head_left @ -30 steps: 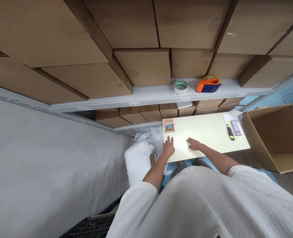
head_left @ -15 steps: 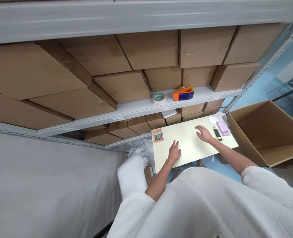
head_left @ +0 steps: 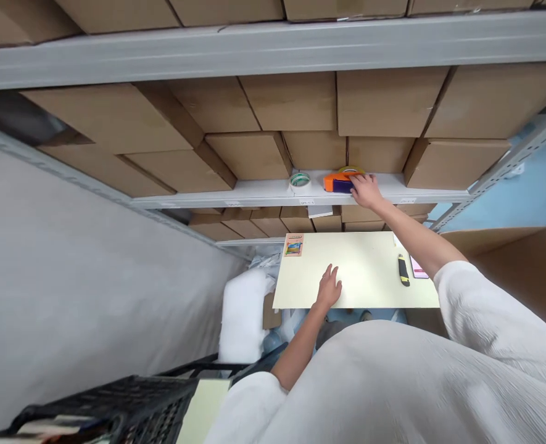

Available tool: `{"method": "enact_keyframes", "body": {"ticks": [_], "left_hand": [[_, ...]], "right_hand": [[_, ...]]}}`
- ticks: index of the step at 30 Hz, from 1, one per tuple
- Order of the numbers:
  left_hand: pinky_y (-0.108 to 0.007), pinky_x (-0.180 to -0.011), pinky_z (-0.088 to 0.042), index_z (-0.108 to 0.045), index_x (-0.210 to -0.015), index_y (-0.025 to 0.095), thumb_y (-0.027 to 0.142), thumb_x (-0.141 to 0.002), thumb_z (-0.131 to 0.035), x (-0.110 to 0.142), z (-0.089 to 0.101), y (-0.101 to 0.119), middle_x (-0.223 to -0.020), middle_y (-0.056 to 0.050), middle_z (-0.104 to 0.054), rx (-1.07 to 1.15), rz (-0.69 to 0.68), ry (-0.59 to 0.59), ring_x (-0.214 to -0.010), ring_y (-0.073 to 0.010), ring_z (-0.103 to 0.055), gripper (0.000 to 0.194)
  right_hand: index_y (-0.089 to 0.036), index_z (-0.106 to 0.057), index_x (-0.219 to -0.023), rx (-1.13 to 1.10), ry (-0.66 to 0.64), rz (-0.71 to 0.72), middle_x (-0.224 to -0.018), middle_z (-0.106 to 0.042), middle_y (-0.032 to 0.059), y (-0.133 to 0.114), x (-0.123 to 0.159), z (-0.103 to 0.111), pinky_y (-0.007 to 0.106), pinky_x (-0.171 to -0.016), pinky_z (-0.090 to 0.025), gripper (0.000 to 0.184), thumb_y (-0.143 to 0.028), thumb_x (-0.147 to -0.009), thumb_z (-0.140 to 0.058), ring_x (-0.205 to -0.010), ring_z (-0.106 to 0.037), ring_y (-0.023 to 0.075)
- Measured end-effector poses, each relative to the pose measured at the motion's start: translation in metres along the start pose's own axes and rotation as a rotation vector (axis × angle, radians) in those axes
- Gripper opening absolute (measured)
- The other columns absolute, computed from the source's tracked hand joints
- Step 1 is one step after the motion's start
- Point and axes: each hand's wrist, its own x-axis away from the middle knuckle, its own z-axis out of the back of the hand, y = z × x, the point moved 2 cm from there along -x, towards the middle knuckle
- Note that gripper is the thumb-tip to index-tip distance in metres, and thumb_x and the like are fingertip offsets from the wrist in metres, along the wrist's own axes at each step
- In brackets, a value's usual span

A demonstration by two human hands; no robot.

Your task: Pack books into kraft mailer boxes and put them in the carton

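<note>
In front of me is a pale board (head_left: 365,265); a small colorful card (head_left: 293,245) lies flat at its far left corner. Toward its right end lie a black-and-yellow cutter (head_left: 403,270) and, just beside it, a phone (head_left: 419,269), partly hidden by my arm. Above, the gray shelf (head_left: 273,192) carries cardboard boxes (head_left: 249,154), a white tape roll (head_left: 300,181) and an orange-and-blue tape dispenser (head_left: 337,183) right of the roll.
</note>
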Motion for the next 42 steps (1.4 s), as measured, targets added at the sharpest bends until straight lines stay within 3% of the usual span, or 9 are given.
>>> {"method": "enact_keyframes", "body": {"ticks": [6,12,16,21,25,32,37,42], "left_hand": [[-0.050,-0.136,-0.034,-0.054,-0.159,0.016,0.022,-0.102,-0.055,0.009,-0.003,0.004,-0.179,-0.019,-0.036,-0.007,0.031,0.005,-0.167,-0.0302,-0.036,0.057],[-0.052,-0.135,-0.035,-0.058,-0.156,0.021,0.021,-0.102,-0.055,-0.010,0.004,0.008,-0.178,-0.015,-0.039,0.002,-0.032,-0.012,-0.165,-0.0288,-0.040,0.054],[-0.052,-0.135,-0.035,-0.059,-0.155,0.020,0.022,-0.103,-0.054,-0.025,0.006,0.011,-0.178,-0.016,-0.039,0.000,-0.105,-0.055,-0.164,-0.0288,-0.041,0.052],[-0.051,-0.133,-0.038,-0.062,-0.152,0.020,0.021,-0.103,-0.055,-0.033,0.001,0.012,-0.177,-0.017,-0.041,0.003,-0.168,-0.114,-0.161,-0.0293,-0.047,0.050],[-0.054,-0.133,-0.039,-0.062,-0.152,0.021,0.019,-0.101,-0.055,-0.036,-0.006,0.009,-0.175,-0.016,-0.044,0.001,-0.200,-0.163,-0.161,-0.0298,-0.046,0.051],[-0.053,-0.135,-0.037,-0.064,-0.150,0.022,0.018,-0.100,-0.058,-0.035,-0.012,0.000,-0.174,-0.015,-0.047,-0.034,-0.206,-0.239,-0.164,-0.0302,-0.042,0.050],[-0.054,-0.136,-0.035,-0.063,-0.151,0.021,0.017,-0.099,-0.056,-0.027,-0.016,-0.016,-0.173,-0.015,-0.047,-0.073,-0.202,-0.312,-0.165,-0.0295,-0.040,0.053],[-0.051,-0.136,-0.033,-0.063,-0.150,0.019,0.017,-0.101,-0.054,-0.021,-0.019,-0.028,-0.174,-0.015,-0.045,-0.097,-0.177,-0.358,-0.162,-0.0279,-0.044,0.051]], "right_hand": [[-0.008,-0.057,-0.153,-0.028,0.054,0.037,-0.140,-0.066,0.0271,0.005,-0.001,-0.004,0.067,-0.114,-0.025,0.054,-0.034,-0.107,-0.046,-0.133,-0.043,0.0447],[-0.008,-0.057,-0.148,0.006,-0.007,0.012,-0.140,-0.066,0.0282,-0.010,0.015,0.006,0.062,-0.109,-0.029,0.049,-0.029,-0.107,-0.041,-0.133,-0.040,0.0454],[-0.011,-0.056,-0.148,0.007,0.020,-0.042,-0.144,-0.064,0.0256,-0.025,0.049,0.018,0.056,-0.107,-0.032,0.046,-0.025,-0.108,-0.038,-0.134,-0.041,0.0431],[-0.014,-0.050,-0.157,-0.015,0.035,-0.150,-0.151,-0.059,0.0244,-0.044,0.119,0.023,0.054,-0.106,-0.035,0.053,-0.029,-0.107,-0.043,-0.134,-0.041,0.0455],[-0.014,-0.055,-0.151,-0.086,-0.018,-0.300,-0.146,-0.061,0.0243,-0.053,0.181,-0.002,0.054,-0.104,-0.039,0.050,-0.039,-0.110,-0.041,-0.130,-0.045,0.0456],[-0.014,-0.060,-0.145,-0.200,-0.200,-0.642,-0.137,-0.068,0.0232,-0.047,0.266,-0.086,0.057,-0.110,-0.042,0.047,-0.038,-0.106,-0.046,-0.127,-0.052,0.0448],[-0.011,-0.061,-0.140,-0.215,-0.337,-0.833,-0.140,-0.067,0.0237,-0.038,0.307,-0.131,0.053,-0.112,-0.045,0.045,-0.034,-0.104,-0.049,-0.135,-0.051,0.0432],[-0.011,-0.055,-0.151,-0.211,-0.412,-0.894,-0.142,-0.066,0.0247,-0.035,0.327,-0.147,0.058,-0.116,-0.042,0.055,-0.039,-0.106,-0.040,-0.133,-0.052,0.0445]]}}
